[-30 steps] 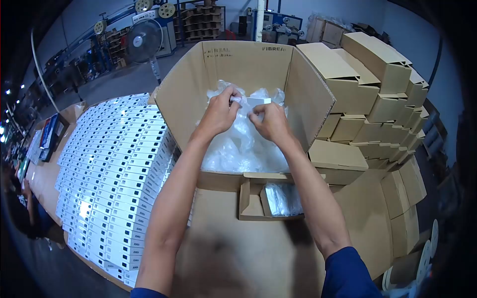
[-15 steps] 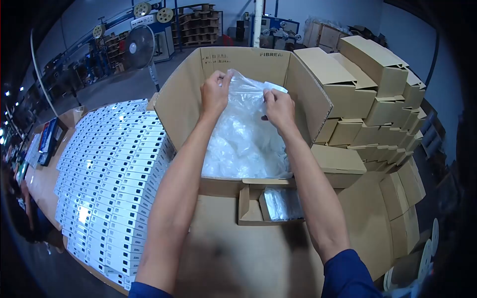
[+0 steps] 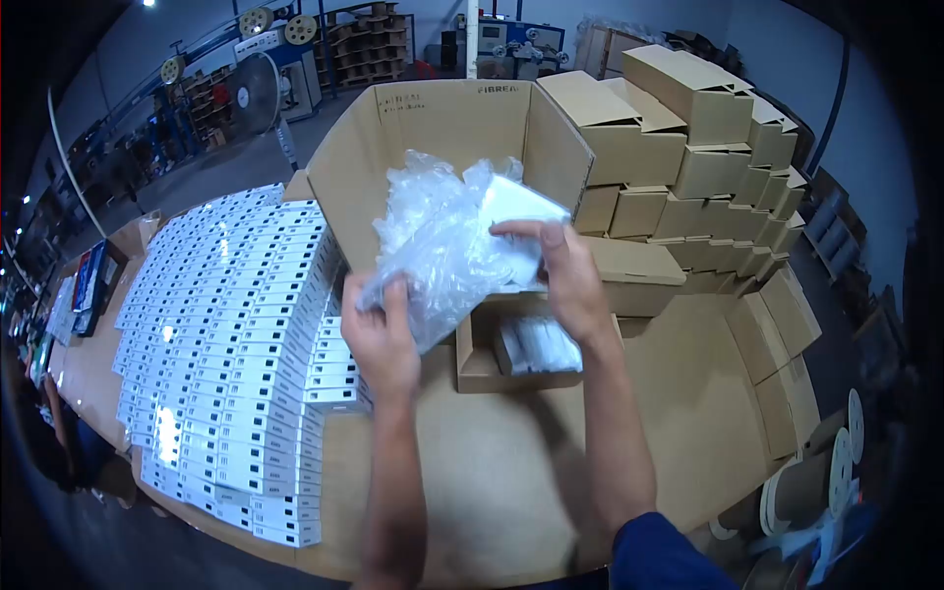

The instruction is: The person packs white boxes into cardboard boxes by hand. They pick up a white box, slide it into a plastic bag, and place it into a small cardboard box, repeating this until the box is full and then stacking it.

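A crumpled clear plastic bag (image 3: 433,280) is stretched between my two hands, over the near side of a large open carton (image 3: 452,123). My left hand (image 3: 382,339) pinches the bag's lower left end between thumb and fingers. My right hand (image 3: 570,280) grips its right side, at a flat white piece (image 3: 523,205) that shows there. More clear film (image 3: 423,182) bunches up behind, inside the carton. Just below my hands stands a small open cardboard box (image 3: 477,369) with a plastic-wrapped bundle (image 3: 546,349) in it.
On the left, white boxes (image 3: 226,334) with dark square marks stand in dense rows. Brown cardboard boxes (image 3: 629,147) are piled at the right, and open flaps (image 3: 782,364) rise by the table's right edge. White-rimmed spools (image 3: 841,477) sit beyond it. A fan (image 3: 258,93) stands behind.
Both hands have come down toward me from over the carton, drawing the bag out and tilting it left. My left hand has dropped most. The view has shifted slightly.
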Motion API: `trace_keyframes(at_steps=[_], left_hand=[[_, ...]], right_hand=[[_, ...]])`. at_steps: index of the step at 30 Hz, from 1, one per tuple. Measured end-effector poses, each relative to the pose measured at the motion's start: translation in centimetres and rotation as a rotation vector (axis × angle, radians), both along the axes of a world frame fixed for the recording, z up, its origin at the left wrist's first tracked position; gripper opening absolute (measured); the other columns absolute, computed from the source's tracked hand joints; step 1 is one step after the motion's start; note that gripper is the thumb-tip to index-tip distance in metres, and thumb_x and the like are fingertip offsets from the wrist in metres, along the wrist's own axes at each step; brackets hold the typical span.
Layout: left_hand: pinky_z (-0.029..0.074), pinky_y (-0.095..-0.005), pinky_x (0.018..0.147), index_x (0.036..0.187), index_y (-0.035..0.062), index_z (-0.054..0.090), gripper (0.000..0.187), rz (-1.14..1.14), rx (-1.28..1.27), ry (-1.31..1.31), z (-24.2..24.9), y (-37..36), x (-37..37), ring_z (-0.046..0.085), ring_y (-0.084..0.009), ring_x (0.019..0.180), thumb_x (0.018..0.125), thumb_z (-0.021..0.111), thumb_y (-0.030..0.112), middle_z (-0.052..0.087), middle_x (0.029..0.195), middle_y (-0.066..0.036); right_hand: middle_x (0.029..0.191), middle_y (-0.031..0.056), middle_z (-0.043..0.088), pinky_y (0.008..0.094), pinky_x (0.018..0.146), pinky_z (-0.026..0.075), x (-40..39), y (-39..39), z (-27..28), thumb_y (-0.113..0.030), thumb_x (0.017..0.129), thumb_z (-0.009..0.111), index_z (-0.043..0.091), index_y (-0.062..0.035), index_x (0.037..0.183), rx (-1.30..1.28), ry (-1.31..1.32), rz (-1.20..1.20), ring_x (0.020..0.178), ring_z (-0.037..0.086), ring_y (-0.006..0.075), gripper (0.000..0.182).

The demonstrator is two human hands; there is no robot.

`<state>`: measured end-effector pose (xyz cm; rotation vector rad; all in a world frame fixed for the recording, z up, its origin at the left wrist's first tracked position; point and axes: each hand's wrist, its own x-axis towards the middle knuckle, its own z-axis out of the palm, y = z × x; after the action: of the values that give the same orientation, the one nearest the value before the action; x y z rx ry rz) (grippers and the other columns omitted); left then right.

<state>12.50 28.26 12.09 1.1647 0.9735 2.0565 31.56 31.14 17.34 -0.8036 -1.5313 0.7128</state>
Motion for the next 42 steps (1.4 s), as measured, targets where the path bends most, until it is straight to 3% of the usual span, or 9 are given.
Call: trace_keyframes(at_steps=[5, 10, 17, 22, 26, 29, 30, 33, 42], left_hand=[[0.049, -0.029, 0.086, 0.106, 0.0002, 0.055, 0.016, 0.107, -0.154, -0.314, -5.6, -10.6, 4.1, 0.06, -0.0131, 0.093, 0.105, 0.062, 0.015, 0.063, 0.102, -0.008], [0.053, -0.034, 0.092, 0.113, 0.0018, 0.052, 0.01, -0.194, -0.274, -0.566, -9.9, -16.9, 1.7, 0.062, -0.017, 0.099, 0.107, 0.054, 0.009, 0.064, 0.108, -0.011], [0.052, -0.0295, 0.092, 0.132, 0.0012, 0.047, 0.044, -0.339, -0.337, 0.269, -8.6, -20.3, -0.7, 0.065, -0.0153, 0.1, 0.1, 0.07, 0.023, 0.066, 0.114, -0.013], [0.042, -0.0238, 0.067, 0.106, -0.0006, 0.06, 0.016, -0.384, -0.46, 0.153, -11.2, -20.7, 0.1, 0.051, -0.0051, 0.079, 0.108, 0.055, 0.014, 0.061, 0.094, -0.002], [0.049, -0.0309, 0.077, 0.108, 0.0006, 0.063, 0.018, 0.075, -0.234, 0.133, -9.7, -20.5, 2.5, 0.058, -0.0154, 0.089, 0.103, 0.065, 0.018, 0.061, 0.098, -0.008], [0.049, -0.0382, 0.089, 0.114, 0.0007, 0.064, 0.023, 0.221, 0.067, 0.862, -8.2, -21.2, 0.8, 0.059, -0.0262, 0.096, 0.093, 0.069, 0.009, 0.062, 0.103, -0.013], [0.049, -0.0406, 0.088, 0.11, 0.0046, 0.069, 0.031, 0.17, 0.085, 0.926, -7.1, -21.3, 1.0, 0.061, -0.0305, 0.098, 0.081, 0.079, 0.009, 0.064, 0.105, -0.013], [0.049, -0.0406, 0.087, 0.104, 0.008, 0.074, 0.027, 0.01, 0.102, 1.127, -5.6, -20.8, 2.0, 0.062, -0.0287, 0.098, 0.079, 0.083, 0.013, 0.065, 0.106, -0.009], [0.051, -0.0426, 0.076, 0.102, 0.0047, 0.065, 0.014, -0.23, -0.048, 0.999, -7.9, -20.6, 2.3, 0.065, -0.0302, 0.087, 0.089, 0.071, 0.003, 0.064, 0.091, -0.014]], right_hand=[[0.102, 0.0131, 0.066, 0.0323, 0.081, 0.049, -1.7, -11.7, -9.3, -0.03, 0.098, 0.074, 0.077, -0.0007, 0.109, -0.122, -0.188, -0.218, 0.088, 0.06, 0.0206, 0.031], [0.108, 0.0112, 0.064, 0.0299, 0.078, 0.05, -2.8, -18.7, -12.0, -0.01, 0.093, 0.078, 0.076, 0.0032, 0.102, -0.278, 0.115, -0.153, 0.093, 0.062, 0.0166, 0.016], [0.11, 0.0165, 0.062, 0.0338, 0.086, 0.052, 1.3, -23.4, -13.3, -0.008, 0.09, 0.079, 0.074, 0.0047, 0.102, -0.29, -0.159, 0.004, 0.101, 0.064, 0.023, 0.018], [0.107, 0.017, 0.062, 0.0323, 0.083, 0.052, 1.6, -24.8, -12.8, -0.013, 0.091, 0.08, 0.069, 0.006, 0.092, -0.397, -0.105, -0.07, 0.099, 0.063, 0.0221, 0.021], [0.109, 0.0187, 0.063, 0.0332, 0.076, 0.052, 1.8, -25.5, -14.4, -0.011, 0.087, 0.082, 0.072, 0.0052, 0.093, -0.335, -0.179, -0.187, 0.093, 0.065, 0.0266, 0.021], [0.118, 0.0225, 0.064, 0.0356, 0.079, 0.054, 2.0, -25.6, -14.3, -0.009, 0.085, 0.083, 0.074, 0.0029, 0.094, -0.319, -0.224, -0.208, 0.096, 0.067, 0.0302, 0.018], [0.122, 0.0236, 0.063, 0.0364, 0.081, 0.054, 2.0, -25.7, -14.2, -0.008, 0.085, 0.083, 0.074, 0.0022, 0.094, -0.302, -0.236, -0.204, 0.099, 0.067, 0.0311, 0.017], [0.13, 0.0261, 0.062, 0.0384, 0.086, 0.055, 2.1, -25.2, -13.9, -0.007, 0.084, 0.083, 0.075, 0.0001, 0.094, -0.239, -0.272, -0.182, 0.106, 0.068, 0.0339, 0.015], [0.116, 0.0227, 0.066, 0.0398, 0.09, 0.053, 2.6, -25.5, -13.7, -0.008, 0.084, 0.082, 0.075, 0.0003, 0.093, -0.358, -0.326, -0.131, 0.106, 0.067, 0.0357, 0.015]])
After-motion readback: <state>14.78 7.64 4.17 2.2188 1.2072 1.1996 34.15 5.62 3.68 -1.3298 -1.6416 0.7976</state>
